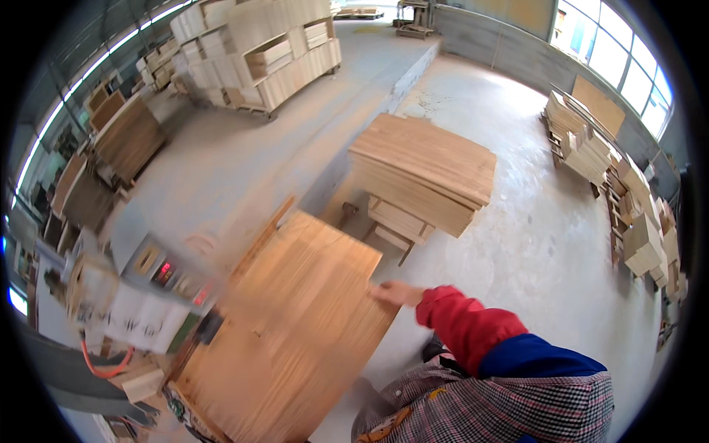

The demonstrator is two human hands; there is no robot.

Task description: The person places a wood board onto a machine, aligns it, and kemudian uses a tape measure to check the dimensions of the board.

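My right hand (pixel 396 293), in a red sleeve, reaches out to the right side of a light wooden panel (pixel 295 354). Its fingers are bent over the edge at a corner, where the outline steps inward. The panel lies flat on a machine table and shows long straight grain. I cannot tell whether its narrower far part is a separate board. My left hand is out of the picture.
Left of the panel stands a machine control box (pixel 166 273) with red lit digits and an orange hose (pixel 103 365). Ahead, a stack of wooden panels (pixel 425 159) rests on a low support. Loaded carts (pixel 258 59) stand far left; board piles (pixel 583 151) line the right wall.
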